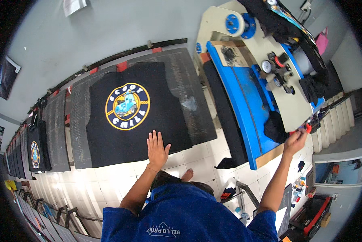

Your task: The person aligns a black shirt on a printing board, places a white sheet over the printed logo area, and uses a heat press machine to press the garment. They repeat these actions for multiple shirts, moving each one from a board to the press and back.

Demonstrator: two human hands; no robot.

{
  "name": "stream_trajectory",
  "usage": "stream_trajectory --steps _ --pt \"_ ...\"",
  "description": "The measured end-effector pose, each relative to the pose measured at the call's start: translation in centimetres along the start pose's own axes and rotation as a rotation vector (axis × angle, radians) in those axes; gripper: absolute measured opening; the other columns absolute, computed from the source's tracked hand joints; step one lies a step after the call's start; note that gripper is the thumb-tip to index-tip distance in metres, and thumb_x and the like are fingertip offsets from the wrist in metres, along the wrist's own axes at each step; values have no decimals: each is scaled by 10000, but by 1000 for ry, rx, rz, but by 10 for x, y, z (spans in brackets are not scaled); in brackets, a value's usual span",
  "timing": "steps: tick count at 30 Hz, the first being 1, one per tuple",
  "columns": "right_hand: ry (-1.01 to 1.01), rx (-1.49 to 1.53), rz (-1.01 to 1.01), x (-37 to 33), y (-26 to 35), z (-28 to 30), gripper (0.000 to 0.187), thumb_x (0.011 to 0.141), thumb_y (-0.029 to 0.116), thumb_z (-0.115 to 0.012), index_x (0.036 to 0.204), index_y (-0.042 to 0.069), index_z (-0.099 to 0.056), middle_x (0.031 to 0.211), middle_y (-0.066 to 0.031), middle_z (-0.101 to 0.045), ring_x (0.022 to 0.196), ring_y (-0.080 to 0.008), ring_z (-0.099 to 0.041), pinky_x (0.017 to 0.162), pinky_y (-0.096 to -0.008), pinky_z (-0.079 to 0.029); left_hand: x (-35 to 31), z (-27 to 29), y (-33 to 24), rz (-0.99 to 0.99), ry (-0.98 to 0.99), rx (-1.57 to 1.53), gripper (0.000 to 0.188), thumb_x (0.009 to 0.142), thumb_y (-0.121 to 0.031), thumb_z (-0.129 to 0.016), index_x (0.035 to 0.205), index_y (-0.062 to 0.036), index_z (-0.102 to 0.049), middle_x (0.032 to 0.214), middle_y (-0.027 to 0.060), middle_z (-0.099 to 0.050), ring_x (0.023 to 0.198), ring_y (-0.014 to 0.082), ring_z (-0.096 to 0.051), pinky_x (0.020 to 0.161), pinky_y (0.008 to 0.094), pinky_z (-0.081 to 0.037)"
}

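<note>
My left hand (158, 151) lies flat, fingers stretched, on the lower edge of a black shirt piece (112, 147). That cloth is spread over a dark flat board and bears a round print (127, 107) with a light blue scooter and a yellow ring. Over on the right, my right hand (295, 141) is closed round a red handle (308, 128) at the near end of a cream and blue press machine (283, 115). My fingers hide part of the handle. Black cloth (274, 127) sits on the machine's blue bed (249, 117), close to that hand.
More dark boards (55, 133) stand in a row to the left, one carrying another printed black shirt (38, 147). A long black pad (227, 117) runs along the machine's left side. A metal rack (68, 215) stands lower left; white tiles (197, 155) cover the floor.
</note>
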State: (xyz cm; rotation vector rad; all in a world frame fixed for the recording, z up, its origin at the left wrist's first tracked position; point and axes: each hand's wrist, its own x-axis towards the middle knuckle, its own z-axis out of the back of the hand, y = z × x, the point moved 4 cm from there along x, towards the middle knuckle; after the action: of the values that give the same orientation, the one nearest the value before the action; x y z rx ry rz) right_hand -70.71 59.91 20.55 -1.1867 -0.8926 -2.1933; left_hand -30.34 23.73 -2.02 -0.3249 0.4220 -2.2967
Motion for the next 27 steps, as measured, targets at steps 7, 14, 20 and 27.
stream_trajectory --steps 7,14,20,27 --pt "-13 -90 89 17 -30 -15 167 877 116 -508 954 14 -615 863 -165 -636 789 -340 -592 725 -417 -460 -23 -40 -102 -215 111 -253 635 908 -287 -615 1390 67 -399 1506 299 -272 1413 464 -235 1156 541 -194" --pt "114 -145 -56 50 -77 -36 204 891 114 -487 1005 -22 -586 839 -226 -622 789 -406 -595 717 -453 -457 -35 -97 -166 -151 649 -879 522 958 -269 -587 1372 18 -450 1381 228 -491 1133 312 -607 972 374 -470" --pt "117 -236 -45 76 -152 -60 213 923 153 -450 952 -33 -549 883 -270 -611 861 -442 -600 769 -497 -457 -39 -150 -188 -26 961 -1037 606 981 -318 -562 1418 47 -356 1385 229 -489 1073 289 -646 930 338 -498" --pt "325 -332 -176 103 -232 -90 278 954 253 -445 1020 16 -574 929 -285 -614 921 -479 -592 802 -534 -468 -23 -153 -194 12 1037 -1074 682 987 -410 -527 1466 17 -296 1458 201 -416 1315 266 -459 1063 360 -398"
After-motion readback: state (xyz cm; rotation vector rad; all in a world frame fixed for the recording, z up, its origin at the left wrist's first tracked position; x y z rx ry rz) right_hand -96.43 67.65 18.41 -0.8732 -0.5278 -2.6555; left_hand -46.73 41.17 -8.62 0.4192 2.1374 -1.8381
